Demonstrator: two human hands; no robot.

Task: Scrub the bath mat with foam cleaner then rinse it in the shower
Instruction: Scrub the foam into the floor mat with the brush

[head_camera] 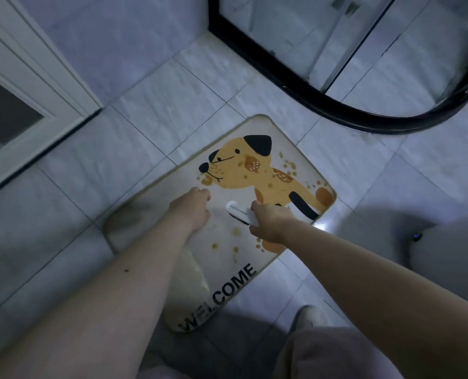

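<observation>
The cream rectangular bath mat printed with a yellow dog and the word WELCOME [254,170] lies flat on the pale tiled floor [150,127], its long axis running from 7 o'clock to 1 o'clock; its lower left part sits in shadow and behind the forearms, hard to make out; the right hand [269,221] grips a small white scrubbing brush [239,212], bristles down on the mat, lettering illegible; the left hand [193,207] rests on the mat at the brush's 9 o'clock, fingers curled, holding nothing; a black curved shower frame [336,110] stands at 1 o'clock; a white door [36,105] at 10 o'clock.
</observation>
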